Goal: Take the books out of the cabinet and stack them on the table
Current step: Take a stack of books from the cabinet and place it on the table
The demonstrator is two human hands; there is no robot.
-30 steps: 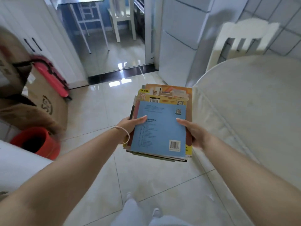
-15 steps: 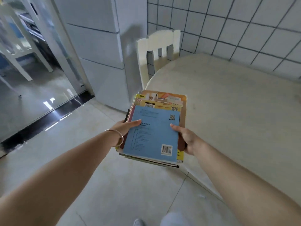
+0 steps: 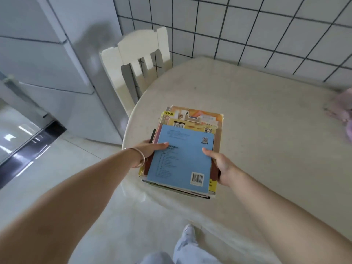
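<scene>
I hold a stack of books (image 3: 182,155) between both hands, over the near left edge of the round cream table (image 3: 266,134). A blue book with a barcode lies on top, and yellow and orange covers stick out behind it. My left hand (image 3: 152,149), with a bangle on the wrist, grips the stack's left side, thumb on the blue cover. My right hand (image 3: 219,166) grips the right side, thumb on top. Whether the stack touches the table cannot be seen.
A white chair (image 3: 137,60) stands at the table's far left, against the tiled wall (image 3: 247,25). A grey fridge (image 3: 57,63) stands to the left. A pink cloth (image 3: 341,109) lies at the table's right edge. My feet show below on the tiled floor.
I have turned right and stepped up to the table. The stack, held the same way in both hands, has moved from over the floor to over the table's edge.
</scene>
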